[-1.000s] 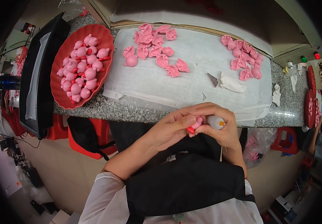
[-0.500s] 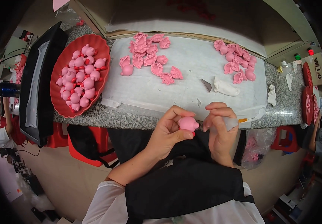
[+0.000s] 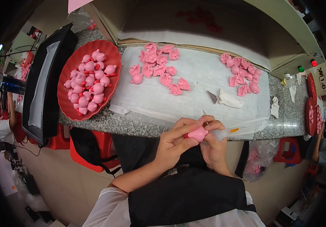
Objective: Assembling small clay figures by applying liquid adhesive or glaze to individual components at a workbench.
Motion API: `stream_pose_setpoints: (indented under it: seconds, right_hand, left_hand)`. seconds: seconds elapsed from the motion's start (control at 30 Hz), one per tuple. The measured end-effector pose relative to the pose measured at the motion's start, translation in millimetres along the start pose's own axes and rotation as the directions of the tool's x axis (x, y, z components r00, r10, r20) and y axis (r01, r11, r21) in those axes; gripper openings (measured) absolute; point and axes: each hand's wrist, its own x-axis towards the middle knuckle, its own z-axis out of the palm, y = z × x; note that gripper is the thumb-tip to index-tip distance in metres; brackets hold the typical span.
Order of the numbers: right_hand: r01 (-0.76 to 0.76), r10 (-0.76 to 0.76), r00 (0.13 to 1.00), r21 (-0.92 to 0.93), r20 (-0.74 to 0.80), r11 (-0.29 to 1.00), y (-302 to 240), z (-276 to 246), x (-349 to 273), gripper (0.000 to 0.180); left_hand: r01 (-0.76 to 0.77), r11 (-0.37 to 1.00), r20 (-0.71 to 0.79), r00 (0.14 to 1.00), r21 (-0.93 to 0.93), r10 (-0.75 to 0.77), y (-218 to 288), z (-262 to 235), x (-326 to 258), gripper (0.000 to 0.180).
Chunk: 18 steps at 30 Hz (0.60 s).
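Note:
My left hand [image 3: 170, 147] is closed around a round pink toy piece [image 3: 198, 134] with a small red part at its left side. My right hand [image 3: 215, 151] meets it from the right, its fingertips touching the piece. Tucked in that hand is a small translucent bottle [image 3: 220, 134] with an orange tip, pointing right. Both hands are just off the front edge of the bench. Beyond them, pink molded shells [image 3: 159, 60] lie in a loose group on white paper [image 3: 200, 85]. More pink pieces [image 3: 242, 72] are clustered to the right.
A scalloped red bowl [image 3: 65, 68] of pink and red pieces stands left, beside a black tray [image 3: 66, 41]. A dark pointed blade [image 3: 212, 97] touches a white wrapped bundle [image 3: 231, 100]. An open-fronted cabinet [image 3: 289, 38] backs the bench. A red stool [image 3: 91, 151] stands below.
My hands have come together, and the right fingers now touch the pink piece. The piece has turned, its red part going from lower right to left. The whole view has shifted slightly.

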Motion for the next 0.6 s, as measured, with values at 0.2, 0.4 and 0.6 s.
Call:
stream_pose_setpoints:
  seconds: [0.2,0.4,0.6]
  right_hand:
    - [-0.004,0.003,1.0,0.061,0.029,0.998,6,1,-1,0.009]
    - [0.045,-0.045,0.999,-0.054,0.006,0.998,6,8,-2,0.01]
    - [0.352,-0.259,0.936,-0.611,0.238,0.709,-4,9,2,0.019]
  left_hand:
    - [-0.087,0.972,0.0,0.996,0.22,0.089,6,1,-3,0.025]
    - [-0.079,0.99,-0.015,0.997,0.116,0.081,2,-9,-3,0.025]
    - [-0.068,0.977,0.1,0.994,0.201,0.048,11,-14,-1,0.036]
